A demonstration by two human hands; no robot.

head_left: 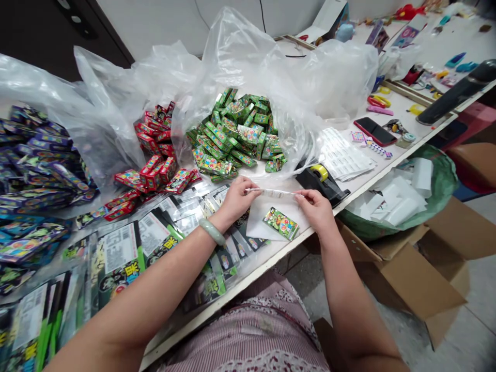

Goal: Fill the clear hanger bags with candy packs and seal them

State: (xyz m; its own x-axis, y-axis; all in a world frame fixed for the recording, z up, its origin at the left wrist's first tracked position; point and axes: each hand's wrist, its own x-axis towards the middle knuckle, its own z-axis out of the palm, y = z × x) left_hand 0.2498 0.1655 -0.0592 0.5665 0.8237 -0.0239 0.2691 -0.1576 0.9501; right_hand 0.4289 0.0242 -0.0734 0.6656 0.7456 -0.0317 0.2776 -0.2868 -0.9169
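A narrow strip of white stickers (277,194) with small printed marks is stretched between my two hands. My left hand (236,199), with a pale green bangle (212,232) on its wrist, pinches the left end. At the other end, my right hand (316,209) grips the strip between thumb and fingers. Just below it lies a small green printed box (281,223), flat on a white sheet (253,219) at the table's front edge. Neither hand touches the box.
Clear plastic bags hold piles of green boxes (232,137), red boxes (155,137) and purple boxes (39,160). Printed flat packets (120,258) cover the left front. To the right are a black tape dispenser (323,186), sticker sheets (344,152), a phone (374,131) and a cardboard box (422,281).
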